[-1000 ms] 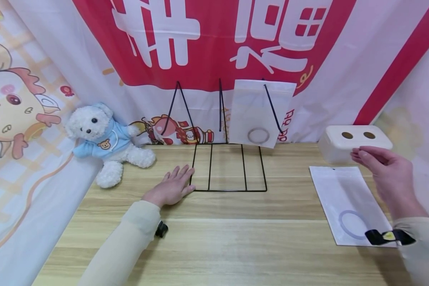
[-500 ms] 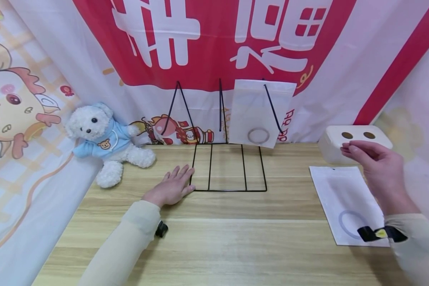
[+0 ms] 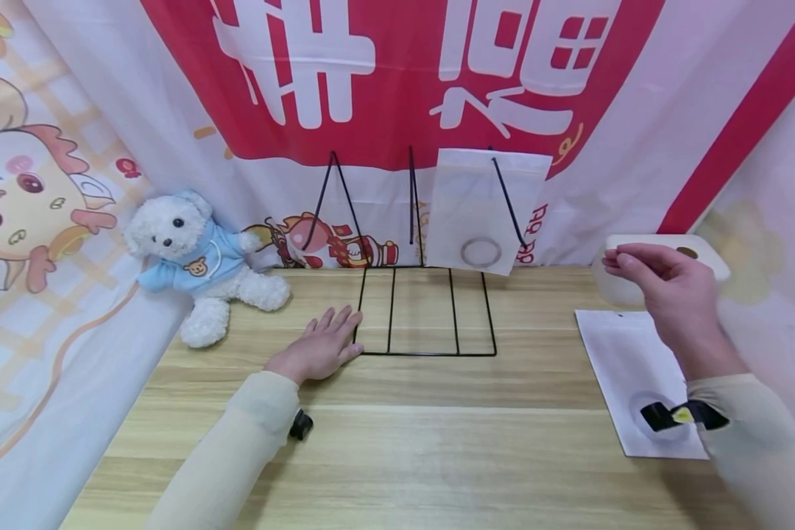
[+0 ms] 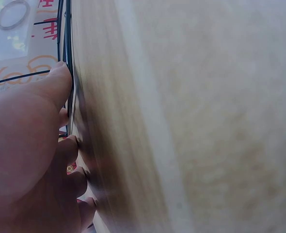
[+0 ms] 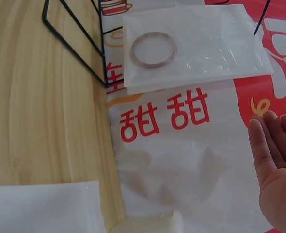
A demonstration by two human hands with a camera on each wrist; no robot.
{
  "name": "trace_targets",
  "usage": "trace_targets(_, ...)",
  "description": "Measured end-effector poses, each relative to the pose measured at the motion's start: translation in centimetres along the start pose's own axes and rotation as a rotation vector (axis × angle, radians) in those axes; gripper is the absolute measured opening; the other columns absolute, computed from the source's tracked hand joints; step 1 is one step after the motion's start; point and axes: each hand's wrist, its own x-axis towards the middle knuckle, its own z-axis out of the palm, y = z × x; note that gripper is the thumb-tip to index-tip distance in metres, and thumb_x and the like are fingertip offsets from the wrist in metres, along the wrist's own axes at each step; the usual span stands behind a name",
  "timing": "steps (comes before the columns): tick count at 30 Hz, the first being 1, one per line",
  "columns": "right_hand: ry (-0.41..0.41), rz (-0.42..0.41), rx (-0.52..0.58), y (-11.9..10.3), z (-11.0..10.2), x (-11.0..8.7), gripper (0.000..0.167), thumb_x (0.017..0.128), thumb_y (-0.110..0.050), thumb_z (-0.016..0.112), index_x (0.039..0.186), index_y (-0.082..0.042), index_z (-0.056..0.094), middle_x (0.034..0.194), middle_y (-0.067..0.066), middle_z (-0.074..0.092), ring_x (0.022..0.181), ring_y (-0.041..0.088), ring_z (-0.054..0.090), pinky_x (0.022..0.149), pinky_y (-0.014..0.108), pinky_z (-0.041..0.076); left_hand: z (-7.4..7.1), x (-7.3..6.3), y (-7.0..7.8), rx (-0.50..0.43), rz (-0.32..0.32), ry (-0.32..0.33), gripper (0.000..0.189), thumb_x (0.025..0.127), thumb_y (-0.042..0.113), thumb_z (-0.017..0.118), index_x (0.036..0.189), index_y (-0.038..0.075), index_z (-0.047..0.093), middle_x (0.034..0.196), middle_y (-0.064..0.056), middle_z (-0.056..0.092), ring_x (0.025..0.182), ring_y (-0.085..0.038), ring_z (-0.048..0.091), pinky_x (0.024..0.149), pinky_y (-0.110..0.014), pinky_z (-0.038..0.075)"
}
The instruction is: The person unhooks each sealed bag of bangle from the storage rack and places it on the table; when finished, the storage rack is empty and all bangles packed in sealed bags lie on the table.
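My left hand (image 3: 318,350) lies flat on the table, fingers spread, fingertips and thumb at the left side of a black wire rack's base (image 3: 437,355). A clear-and-white bag (image 3: 467,202) with a bracelet-like ring (image 3: 481,252) inside hangs from the rack's right hook. My right hand (image 3: 679,294) is raised over the right of the table with nothing in it. In the right wrist view its thumb (image 5: 262,150) and fingers are gently bent. Below it lies a second white bag (image 3: 612,361) with a ring in it, partly covered by the right wrist.
A white box (image 3: 712,261) with two round holes stands at the back right, partly behind my right hand. At the left sits a white teddy bear (image 3: 215,272) in a blue hoodie. A printed cloth (image 3: 384,96) hangs behind the rack.
My right hand has moved left and slightly up, from beside the box to in front of it. My left hand stays at the rack's base, and both bags keep their places.
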Motion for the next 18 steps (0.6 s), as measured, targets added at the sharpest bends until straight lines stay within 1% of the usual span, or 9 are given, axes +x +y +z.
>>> trace_targets(3, -0.003, 0.002, -0.043, -0.3, 0.8, 0.4, 0.043, 0.1, -0.019, 0.078, 0.14, -0.003, 0.071, 0.114, -0.008, 0.081, 0.099, 0.003, 0.08, 0.088, 0.01, 0.058, -0.1, -0.1, 0.1, -0.013, 0.003, -0.005, 0.071, 0.117, 0.045, 0.042, 0.175, 0.014, 0.016, 0.183, -0.017, 0.006, 0.168, -0.048, 0.002, 0.134, -0.072, 0.006)
trace_targets(4, -0.007, -0.001, -0.051, -0.4, 1.1, 0.5, 0.043, 0.101, -0.02, 0.078, 0.139, -0.003, 0.071, 0.114, -0.008, 0.081, 0.099, 0.003, 0.079, 0.088, 0.011, 0.058, -0.1, -0.1, 0.0, -0.022, 0.02, 0.002, 0.072, 0.116, 0.048, 0.041, 0.175, 0.014, 0.016, 0.183, -0.018, 0.007, 0.168, -0.05, 0.002, 0.133, -0.073, 0.005)
trace_targets(7, -0.013, 0.005, -0.081, -0.7, 1.7, 1.1, 0.044, 0.101, -0.025, 0.078, 0.14, -0.005, 0.071, 0.115, -0.008, 0.08, 0.101, 0.003, 0.079, 0.089, 0.011, 0.058, -0.3, -0.3, 0.1, -0.03, 0.019, 0.0, 0.072, 0.116, 0.047, 0.041, 0.175, 0.013, 0.016, 0.183, -0.019, 0.006, 0.168, -0.05, 0.002, 0.133, -0.073, 0.005)
trace_targets(10, -0.018, 0.02, -0.078, -0.9, 2.4, 1.7, 0.046, 0.1, -0.027, 0.078, 0.14, -0.006, 0.071, 0.117, -0.006, 0.08, 0.102, 0.004, 0.079, 0.089, 0.012, 0.059, -0.2, -0.2, 0.1, -0.021, 0.014, 0.0, 0.072, 0.117, 0.048, 0.04, 0.175, 0.014, 0.016, 0.183, -0.018, 0.006, 0.168, -0.049, 0.002, 0.133, -0.072, 0.004)
trace_targets(11, -0.019, 0.03, -0.085, -1.0, 2.6, 1.9, 0.047, 0.1, -0.029, 0.078, 0.14, -0.007, 0.071, 0.118, -0.006, 0.079, 0.102, 0.005, 0.079, 0.089, 0.011, 0.059, -0.4, -0.3, 0.4, -0.006, 0.001, -0.009, 0.071, 0.117, 0.044, 0.041, 0.175, 0.013, 0.016, 0.183, -0.018, 0.006, 0.168, -0.049, 0.002, 0.134, -0.072, 0.005)
trace_targets(14, -0.019, 0.054, -0.125, -1.3, 3.2, 2.5, 0.048, 0.1, -0.034, 0.078, 0.141, -0.011, 0.071, 0.122, -0.005, 0.079, 0.104, 0.005, 0.078, 0.088, 0.009, 0.058, -0.3, -0.2, 0.4, 0.008, -0.002, -0.01, 0.071, 0.117, 0.045, 0.041, 0.175, 0.013, 0.015, 0.183, -0.017, 0.006, 0.168, -0.048, 0.003, 0.134, -0.071, 0.005)
trace_targets(18, -0.011, 0.045, -0.178, -1.6, 4.2, 3.3, 0.048, 0.1, -0.038, 0.076, 0.142, -0.015, 0.072, 0.125, -0.005, 0.078, 0.106, 0.004, 0.077, 0.09, 0.008, 0.056, -0.3, -0.2, 0.4, 0.014, -0.007, -0.008, 0.071, 0.117, 0.045, 0.04, 0.175, 0.013, 0.015, 0.183, -0.017, 0.007, 0.168, -0.048, 0.003, 0.134, -0.072, 0.006)
